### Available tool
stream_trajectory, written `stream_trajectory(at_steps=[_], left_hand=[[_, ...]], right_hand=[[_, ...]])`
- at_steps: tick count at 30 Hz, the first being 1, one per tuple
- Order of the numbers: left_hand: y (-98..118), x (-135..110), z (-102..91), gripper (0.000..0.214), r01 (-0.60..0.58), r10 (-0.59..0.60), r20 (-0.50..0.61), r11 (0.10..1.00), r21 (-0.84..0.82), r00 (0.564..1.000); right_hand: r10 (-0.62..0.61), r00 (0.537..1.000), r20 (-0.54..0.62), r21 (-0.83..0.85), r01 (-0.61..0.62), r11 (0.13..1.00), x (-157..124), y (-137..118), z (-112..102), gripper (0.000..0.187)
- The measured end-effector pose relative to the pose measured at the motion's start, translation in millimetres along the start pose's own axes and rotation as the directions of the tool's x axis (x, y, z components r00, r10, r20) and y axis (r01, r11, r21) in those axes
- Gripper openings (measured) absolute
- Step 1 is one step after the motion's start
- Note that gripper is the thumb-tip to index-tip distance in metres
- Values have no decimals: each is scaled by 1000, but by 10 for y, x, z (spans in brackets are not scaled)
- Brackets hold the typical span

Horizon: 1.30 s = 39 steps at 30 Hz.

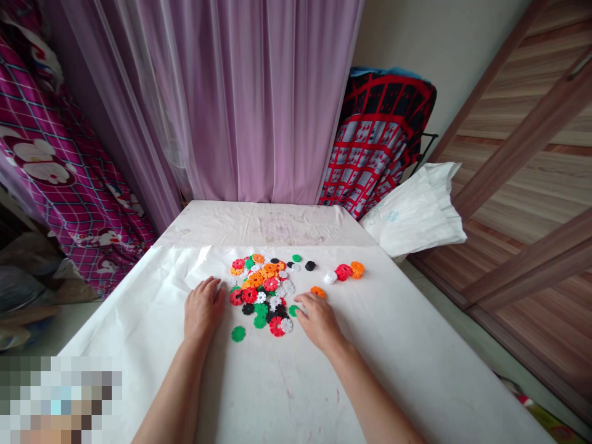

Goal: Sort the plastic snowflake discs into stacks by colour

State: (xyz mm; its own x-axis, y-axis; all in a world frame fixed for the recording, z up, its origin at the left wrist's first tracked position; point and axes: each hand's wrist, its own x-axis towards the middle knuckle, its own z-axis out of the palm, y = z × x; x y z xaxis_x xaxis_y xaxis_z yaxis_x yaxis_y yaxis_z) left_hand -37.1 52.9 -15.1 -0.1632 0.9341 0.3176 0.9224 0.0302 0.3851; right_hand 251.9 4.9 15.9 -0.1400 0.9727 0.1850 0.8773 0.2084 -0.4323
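A loose pile of notched plastic discs in orange, red, green, black and white lies on the white-covered table. My left hand rests on the cloth just left of the pile, fingers stretched forward and holding nothing. On the pile's right side is my right hand, its thumb and forefinger apart. A green disc is right at those fingertips; whether they touch it I cannot tell. An orange disc lies just beyond the right hand's fingers. Between my wrists, a single green disc lies apart from the pile.
To the right of the pile sit a white stack, a red stack and an orange stack of discs. A white bag stands by the table's right edge. Purple curtains hang behind the table.
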Motion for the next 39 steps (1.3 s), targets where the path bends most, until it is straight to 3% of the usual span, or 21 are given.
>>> stream_trajectory(at_steps=[7, 11, 17, 20, 23, 29, 39], left_hand=[[66, 58, -91, 43, 41, -45, 80, 998, 45, 996], [68, 54, -110, 42, 45, -49, 93, 998, 37, 994], [66, 56, -123, 43, 48, -51, 110, 998, 27, 993], [60, 50, -110, 42, 44, -47, 99, 999, 26, 994], [46, 43, -89, 41, 33, -35, 90, 999, 24, 995], [39, 34, -76, 37, 46, -46, 75, 999, 10, 996], [65, 42, -108, 38, 43, -45, 88, 999, 24, 995]], right_hand=[[53, 993, 104, -111, -41, 993, -18, -120, -5, 25], [71, 995, 71, -86, -65, 994, 90, -91, -79, 33], [158, 985, -70, -152, -167, 974, 836, 101, -349, 33], [151, 988, -36, -208, -155, 966, 1205, 205, -348, 34], [144, 990, -5, -242, -140, 960, 1378, 290, -254, 33], [109, 994, 3, -265, -105, 959, 1418, 341, -140, 32], [112, 993, 20, -312, -101, 945, 1399, 307, -168, 31]])
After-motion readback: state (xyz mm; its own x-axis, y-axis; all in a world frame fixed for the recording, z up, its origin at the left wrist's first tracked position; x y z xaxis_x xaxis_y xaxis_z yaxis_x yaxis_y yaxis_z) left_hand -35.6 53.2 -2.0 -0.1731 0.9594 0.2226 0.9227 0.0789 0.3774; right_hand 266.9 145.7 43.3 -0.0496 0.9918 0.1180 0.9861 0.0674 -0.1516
